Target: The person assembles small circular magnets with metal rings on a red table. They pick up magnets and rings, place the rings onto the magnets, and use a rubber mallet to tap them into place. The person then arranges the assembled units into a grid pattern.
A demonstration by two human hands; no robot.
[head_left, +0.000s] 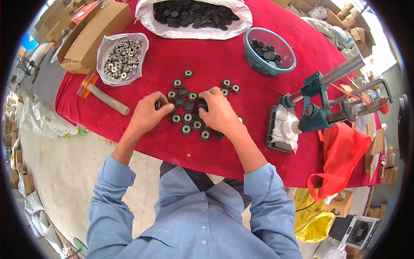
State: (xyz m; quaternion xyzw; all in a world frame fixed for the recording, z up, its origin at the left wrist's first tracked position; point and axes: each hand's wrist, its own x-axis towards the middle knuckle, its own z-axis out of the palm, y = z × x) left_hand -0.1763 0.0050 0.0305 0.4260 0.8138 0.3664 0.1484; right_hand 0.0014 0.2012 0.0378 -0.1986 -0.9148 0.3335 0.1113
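Around us is a cluttered workroom with a pale concrete floor (64,159), and before us a counter (164,142) spread with a deep red cloth. In the middle of the counter we have a loose cluster of metal-centred discs (188,117), black around the edge, with a few plain black discs (189,106) among them. Our left hand (148,113) is at the cluster's left side, its fingers clamped on a dark disc (158,105) that shows only in part. Our right hand (222,113) reaches over the cluster's right side, thumb and fingers closed about a black piece (202,107), mostly hidden by the hand; we cannot tell whether that piece touches the cloth.

Beyond the hands, we see a white sack (235,28) lying open on black discs, and to its right a clear bluish bowl (257,64) holding more dark pieces. On the left, a plastic bag (144,44) of small metal parts stands near a cardboard box (99,36), with a hammer (108,98) just beside, its handle pointing toward us. At our right stands a teal hand press (314,114), a red bag (343,149) near it at the counter's edge.
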